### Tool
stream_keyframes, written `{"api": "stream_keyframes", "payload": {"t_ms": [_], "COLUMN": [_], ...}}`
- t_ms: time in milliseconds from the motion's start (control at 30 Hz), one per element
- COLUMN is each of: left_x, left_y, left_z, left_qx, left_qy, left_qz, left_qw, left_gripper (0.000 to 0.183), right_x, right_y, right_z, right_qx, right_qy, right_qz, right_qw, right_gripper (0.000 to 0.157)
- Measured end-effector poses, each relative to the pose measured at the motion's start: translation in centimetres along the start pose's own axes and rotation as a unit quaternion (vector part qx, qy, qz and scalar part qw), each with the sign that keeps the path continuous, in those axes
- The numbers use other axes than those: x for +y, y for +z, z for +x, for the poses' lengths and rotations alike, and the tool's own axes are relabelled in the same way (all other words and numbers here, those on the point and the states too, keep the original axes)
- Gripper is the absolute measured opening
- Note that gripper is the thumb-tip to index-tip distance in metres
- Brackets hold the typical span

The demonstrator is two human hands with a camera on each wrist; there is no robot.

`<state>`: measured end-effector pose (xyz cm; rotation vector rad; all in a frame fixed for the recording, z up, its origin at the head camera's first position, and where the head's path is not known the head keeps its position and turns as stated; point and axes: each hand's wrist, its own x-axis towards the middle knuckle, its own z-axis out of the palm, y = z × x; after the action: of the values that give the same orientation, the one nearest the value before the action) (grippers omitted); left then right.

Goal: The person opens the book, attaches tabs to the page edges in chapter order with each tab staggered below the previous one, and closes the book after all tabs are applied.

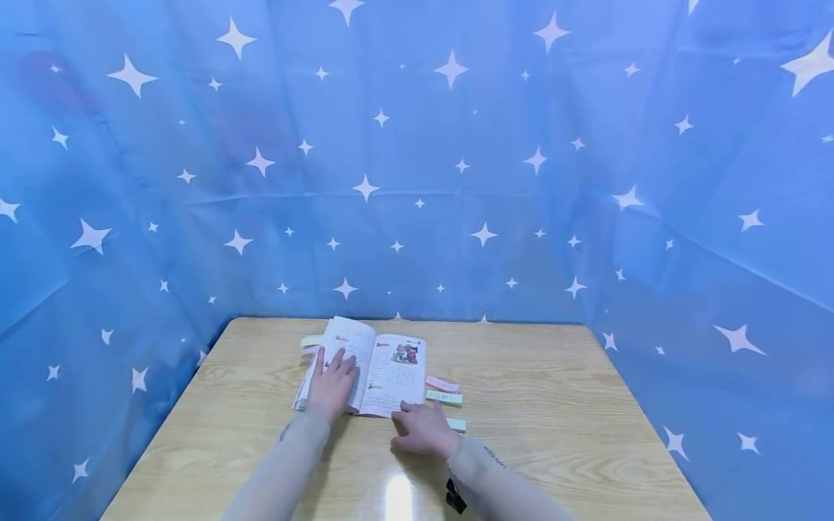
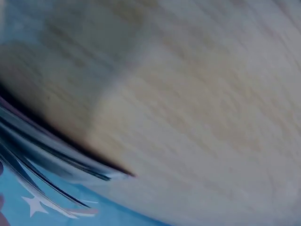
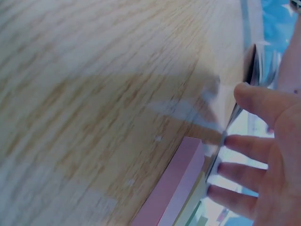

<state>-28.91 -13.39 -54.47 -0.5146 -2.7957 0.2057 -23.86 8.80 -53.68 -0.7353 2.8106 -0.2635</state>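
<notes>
Blue cloth backdrop with white four-pointed stars (image 1: pixel 417 145): hangs beyond the tabletop's far edge and along both sides.
Pale wood-grained tabletop (image 1: pixel 560 405): carries the book; picture it as a clock, twelve at the far edge.
Open paperback book with white printed pages (image 1: pixel 384 383): lies face up toward the tabletop's eleven o'clock, its left side a visible stack of pages.
Small coloured illustration (image 1: pixel 405 353): printed at the book's own two o'clock.
Narrow pink and pale-green paper tabs (image 1: pixel 444 397): stick out at the book's ten o'clock and between its three and four.
Left hand (image 1: pixel 332 387): rests on the left page at the book's eight o'clock, fingers straight and a little spread.
Right hand (image 1: pixel 425 428): at the book's lower right corner, between four and five o'clock; the right wrist view shows thumb and fingertips at the paper's edge, thumb set apart. Whether they pinch a page, I cannot tell.
Step in hand, as I judge it: steadying the book while handling the right page's edge.
Doing it well: the left palm should press lightly near the fold, so the stack does not spring up; the right fingertips should separate one sheet at its corner, away from the tabs, and lift without tugging, lest paper crease.
</notes>
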Motion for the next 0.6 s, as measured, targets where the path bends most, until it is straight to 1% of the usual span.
{"api": "stream_keyframes", "payload": {"t_ms": [133,267,367,467,600], "left_x": [1.0,2.2,2.8,3.1,3.0], "left_y": [0.7,1.1,1.4,1.6,2.0], "left_z": [0.2,0.4,0.7,1.0,1.2], "left_qx": [-0.047,-0.069,-0.083,-0.108,-0.129], "left_qy": [-0.025,-0.043,-0.056,-0.073,-0.078], "left_qz": [-0.040,-0.092,-0.117,-0.129,-0.152], "left_qw": [0.9978,0.9924,0.9880,0.9831,0.9768], "left_gripper": [0.032,0.036,0.040,0.045,0.051], "right_x": [0.1,0.1,0.1,0.2,0.2], "right_y": [0.2,0.1,-0.1,-0.2,-0.6], "right_z": [0.0,0.0,0.1,0.2,0.3], "right_qx": [-0.003,-0.002,-0.004,-0.012,-0.020], "right_qy": [-0.003,-0.009,-0.011,-0.012,-0.006], "right_qz": [-0.004,-0.012,-0.016,-0.016,-0.017], "right_qw": [1.000,1.000,1.000,1.000,1.000], "right_gripper": [0.056,0.054,0.053,0.053,0.053]}}
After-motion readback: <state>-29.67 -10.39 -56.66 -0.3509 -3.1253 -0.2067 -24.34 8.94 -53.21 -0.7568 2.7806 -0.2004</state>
